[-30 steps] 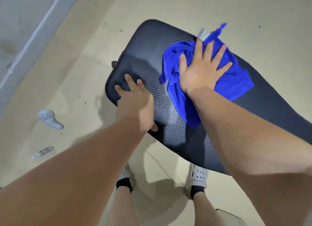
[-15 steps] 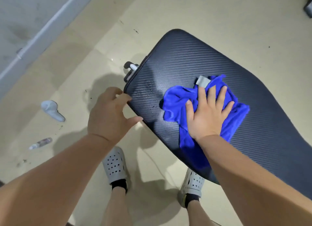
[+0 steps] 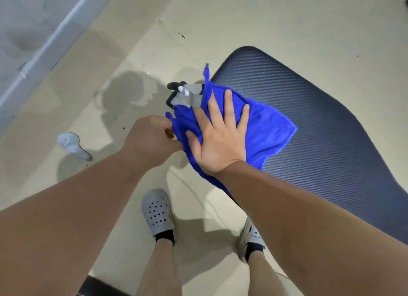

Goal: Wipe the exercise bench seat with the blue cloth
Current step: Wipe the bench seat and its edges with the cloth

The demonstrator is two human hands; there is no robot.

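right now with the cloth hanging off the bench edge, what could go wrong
1. Part of the blue cloth hangs past the seat edge, so under the flat right hand it could slide off onto the floor.
2. The cloth sits right next to the black knob sticking out by that edge and may snag on it.
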